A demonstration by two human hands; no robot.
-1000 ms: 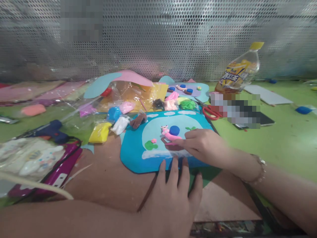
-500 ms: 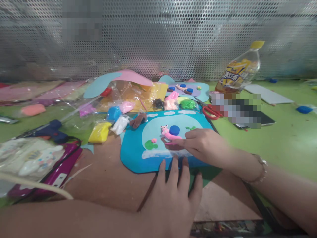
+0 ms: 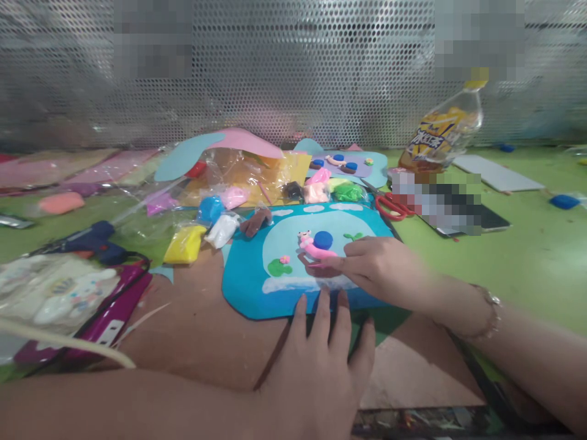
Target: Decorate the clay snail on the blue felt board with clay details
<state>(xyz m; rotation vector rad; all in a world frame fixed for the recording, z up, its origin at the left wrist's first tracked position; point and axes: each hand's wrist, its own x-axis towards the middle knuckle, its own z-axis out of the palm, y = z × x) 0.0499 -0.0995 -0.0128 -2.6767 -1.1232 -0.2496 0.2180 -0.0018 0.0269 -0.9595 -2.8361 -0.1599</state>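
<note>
A blue card (image 3: 245, 287) lies on a brown board, with a painted pale-blue scene on it. A pink clay snail (image 3: 316, 249) with a round dark-blue shell (image 3: 323, 240) is stuck near its middle. My right hand (image 3: 383, 266) is bent over the card's right part, fingers closed together at the snail's lower body. A thin pink pointed piece (image 3: 315, 264) juts out from its fingertips; whether it is clay or a tool is unclear. My left hand (image 3: 316, 354) rests with fingers spread on the card's lower edge. A green clay lily pad (image 3: 279, 267) and sprout (image 3: 353, 236) flank the snail.
Bagged clay, including a yellow pack (image 3: 184, 244), lies behind and left. Red-handled scissors (image 3: 394, 206), a phone (image 3: 477, 214) and a tilted-looking drink bottle (image 3: 443, 134) sit at right. A blue glue gun (image 3: 98, 239) lies left. Perforated metal (image 3: 293, 73) stands behind.
My right hand has shifted very slightly at the snail's body. My left hand and the card stay in place.
</note>
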